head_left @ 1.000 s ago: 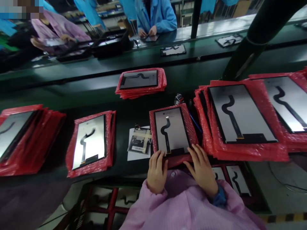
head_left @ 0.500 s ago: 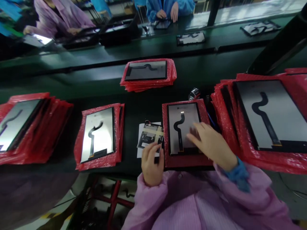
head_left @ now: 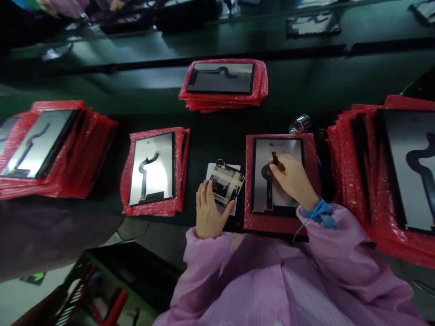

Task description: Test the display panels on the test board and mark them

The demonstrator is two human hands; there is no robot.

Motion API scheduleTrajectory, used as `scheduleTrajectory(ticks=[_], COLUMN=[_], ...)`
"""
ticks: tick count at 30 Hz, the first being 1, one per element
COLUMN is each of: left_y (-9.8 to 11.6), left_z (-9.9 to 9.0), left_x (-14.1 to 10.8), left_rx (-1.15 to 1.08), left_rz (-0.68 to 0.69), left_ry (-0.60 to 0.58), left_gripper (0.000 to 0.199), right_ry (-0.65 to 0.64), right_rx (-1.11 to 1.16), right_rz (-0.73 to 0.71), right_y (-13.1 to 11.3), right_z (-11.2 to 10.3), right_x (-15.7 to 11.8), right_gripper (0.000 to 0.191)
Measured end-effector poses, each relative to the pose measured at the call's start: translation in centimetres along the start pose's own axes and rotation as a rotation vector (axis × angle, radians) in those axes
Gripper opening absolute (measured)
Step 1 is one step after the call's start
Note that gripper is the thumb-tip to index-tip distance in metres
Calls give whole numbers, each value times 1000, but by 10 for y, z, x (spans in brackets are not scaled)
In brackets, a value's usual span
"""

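Ribbon cable (head_left: 269, 194) curves along the grey face of a display panel (head_left: 283, 194), its upper end pinched between the thumb and fingers of the right hand (head_left: 294, 178). The panel lies on red bubble wrap (head_left: 272, 223) upon the dark worktop (head_left: 204, 140). Apart from that hand, the left hand (head_left: 210, 215) touches a taped module (head_left: 226, 182), fingers and thumb spread around its near corner; whether it grips, I cannot tell. White paper (head_left: 211, 170) shows beneath the module. Just beyond the wrap sits a shiny metallic object (head_left: 302, 123). Panels on red wrap form a right stack (head_left: 365, 228), a left stack (head_left: 181, 181) and a far stack (head_left: 224, 100).
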State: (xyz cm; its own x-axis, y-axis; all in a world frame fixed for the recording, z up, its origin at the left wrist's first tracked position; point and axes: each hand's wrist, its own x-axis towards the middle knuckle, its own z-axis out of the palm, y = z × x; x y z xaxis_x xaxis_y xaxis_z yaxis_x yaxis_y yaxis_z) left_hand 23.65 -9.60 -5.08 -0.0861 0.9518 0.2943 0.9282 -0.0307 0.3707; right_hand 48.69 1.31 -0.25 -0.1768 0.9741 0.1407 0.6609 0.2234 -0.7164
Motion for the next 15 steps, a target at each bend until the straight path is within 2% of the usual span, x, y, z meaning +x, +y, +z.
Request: scheduleTrajectory(ticks=[3, 7, 15], left_y=[1, -2, -33], left_z=[-2, -8, -28], left_x=[-3, -9, -10], left_rx=[10, -23, -102], left_rz=[2, 8, 158], left_ry=[-8, -24, -172], left_gripper=[98, 90, 94], right_ry=[-40, -78, -194], right_rx=[42, 57, -28], right_rz=[-44, -104, -251], right_y=[-4, -10, -22], right_z=[3, 7, 10], right_x=[0, -3, -9], right_gripper=[17, 20, 19])
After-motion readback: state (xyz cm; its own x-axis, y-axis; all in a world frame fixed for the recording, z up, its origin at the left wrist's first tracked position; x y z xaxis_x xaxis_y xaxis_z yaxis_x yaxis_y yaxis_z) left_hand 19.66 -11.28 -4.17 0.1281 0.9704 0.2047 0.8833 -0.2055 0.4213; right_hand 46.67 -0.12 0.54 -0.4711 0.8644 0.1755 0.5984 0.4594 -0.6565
